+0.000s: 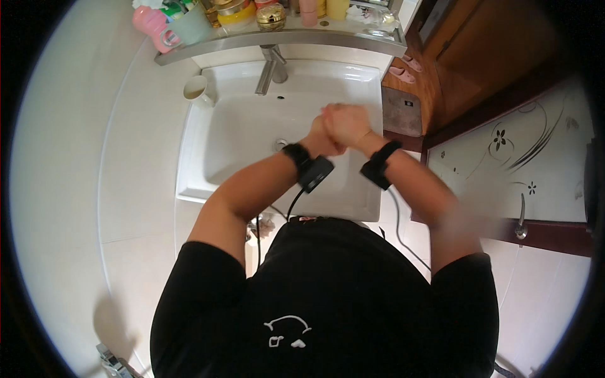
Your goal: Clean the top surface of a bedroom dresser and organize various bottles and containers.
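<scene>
My left hand and my right hand press together above the right half of a white ceramic washbasin. The right lies over the left, and blur hides most of the fingers. No object shows between them. Each wrist wears a black strap with a small black box, the left box and the right box, both trailing cables. At the basin's back stands a metal single-lever faucet, with no water visible from its spout. The round drain lies left of my hands.
A white mug sits at the basin's back left corner. Above the faucet, a metal-edged shelf carries jars, bottles and a pale green cup. To the right are a door with a patterned panel, a grey mat and pink slippers.
</scene>
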### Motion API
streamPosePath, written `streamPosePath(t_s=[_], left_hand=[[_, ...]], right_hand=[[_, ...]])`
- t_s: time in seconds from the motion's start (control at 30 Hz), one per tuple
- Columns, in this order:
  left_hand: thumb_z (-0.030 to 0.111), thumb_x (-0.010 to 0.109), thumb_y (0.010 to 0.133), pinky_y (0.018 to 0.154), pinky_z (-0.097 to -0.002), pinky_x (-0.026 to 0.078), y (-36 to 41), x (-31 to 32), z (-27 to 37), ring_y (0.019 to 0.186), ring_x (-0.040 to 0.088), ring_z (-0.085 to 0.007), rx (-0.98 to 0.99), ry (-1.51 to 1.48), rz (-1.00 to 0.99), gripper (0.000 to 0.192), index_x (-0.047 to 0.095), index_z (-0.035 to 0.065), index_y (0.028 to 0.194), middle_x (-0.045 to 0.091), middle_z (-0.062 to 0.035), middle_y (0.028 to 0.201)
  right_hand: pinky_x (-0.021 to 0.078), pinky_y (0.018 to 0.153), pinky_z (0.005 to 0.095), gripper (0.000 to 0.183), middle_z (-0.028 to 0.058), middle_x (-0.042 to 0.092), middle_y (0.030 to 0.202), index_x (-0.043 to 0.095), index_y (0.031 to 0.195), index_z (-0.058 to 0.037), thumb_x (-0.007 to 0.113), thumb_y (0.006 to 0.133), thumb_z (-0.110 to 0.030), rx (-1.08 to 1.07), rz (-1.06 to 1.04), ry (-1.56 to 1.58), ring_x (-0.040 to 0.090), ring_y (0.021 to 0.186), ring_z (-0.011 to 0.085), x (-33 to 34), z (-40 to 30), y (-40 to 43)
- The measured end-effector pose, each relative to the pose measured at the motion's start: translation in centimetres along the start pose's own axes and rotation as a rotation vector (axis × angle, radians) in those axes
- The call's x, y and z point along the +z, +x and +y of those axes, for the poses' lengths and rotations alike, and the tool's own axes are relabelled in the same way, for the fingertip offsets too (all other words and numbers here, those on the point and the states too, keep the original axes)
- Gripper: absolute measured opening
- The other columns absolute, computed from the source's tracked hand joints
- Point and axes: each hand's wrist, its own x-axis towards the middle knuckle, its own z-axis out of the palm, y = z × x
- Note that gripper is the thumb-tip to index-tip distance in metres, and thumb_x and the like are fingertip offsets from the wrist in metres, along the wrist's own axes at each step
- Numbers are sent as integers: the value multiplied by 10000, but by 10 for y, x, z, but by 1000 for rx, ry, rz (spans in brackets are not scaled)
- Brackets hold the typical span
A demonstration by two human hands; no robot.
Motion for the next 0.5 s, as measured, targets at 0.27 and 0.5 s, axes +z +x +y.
streamPosePath(t_s=[0.27, 0.5], left_hand=[[428, 522, 830, 469, -261, 455, -98, -64, -23, 516, 559, -132, -1818, -1877, 536, 238, 554, 229, 704, 568, 26, 587], [474, 448, 863, 370, -251, 300, -109, -138, 5, 384, 385, -114, -1768, -1534, 852, 357, 495, 193, 647, 456, 35, 504]], right_hand=[[466, 676, 460, 395, 131, 667, 735, 663, 710, -89, 419, 902, -332, -75, -105, 312, 639, 697, 330, 67, -104, 30], [421, 774, 481, 473, 160, 664, 744, 678, 741, -60, 394, 931, -387, -41, -222, 473, 633, 716, 349, 78, -175, 69]])
